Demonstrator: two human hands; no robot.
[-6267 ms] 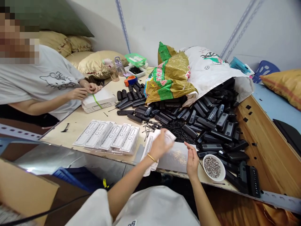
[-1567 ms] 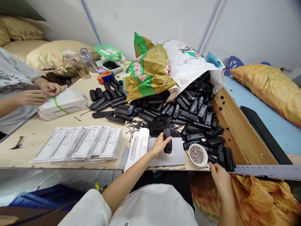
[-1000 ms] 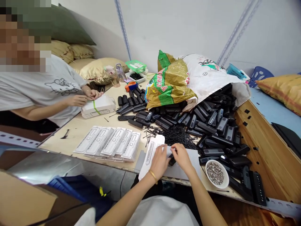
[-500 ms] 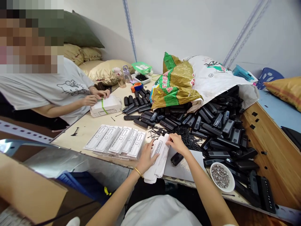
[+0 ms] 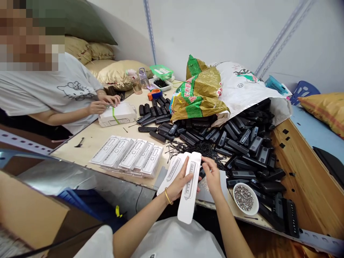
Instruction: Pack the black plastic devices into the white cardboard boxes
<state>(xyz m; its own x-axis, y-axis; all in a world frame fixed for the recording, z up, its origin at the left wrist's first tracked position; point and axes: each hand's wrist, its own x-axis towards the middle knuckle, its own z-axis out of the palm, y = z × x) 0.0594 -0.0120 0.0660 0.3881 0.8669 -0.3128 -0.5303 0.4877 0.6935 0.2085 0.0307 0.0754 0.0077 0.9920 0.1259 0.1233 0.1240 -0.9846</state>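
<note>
White carton, left hand gripping, overhangs table edge; right hand's hold unclear.

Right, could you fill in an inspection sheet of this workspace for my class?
Surface: pale tabletop, bearing overlapping printed packs.
Job's things: white printed card, held tilted; another card beside it, partly hidden.
Clutter: heap of black cases, thin black rods, white bowl of small metal parts.
Hands: left hand grips the white printed card; right hand by its right edge, contact unclear.
Cables: dark cable, lower left.
Surroundings: co-worker's hands at a green-strapped white bundle; beige sacks behind.
</note>
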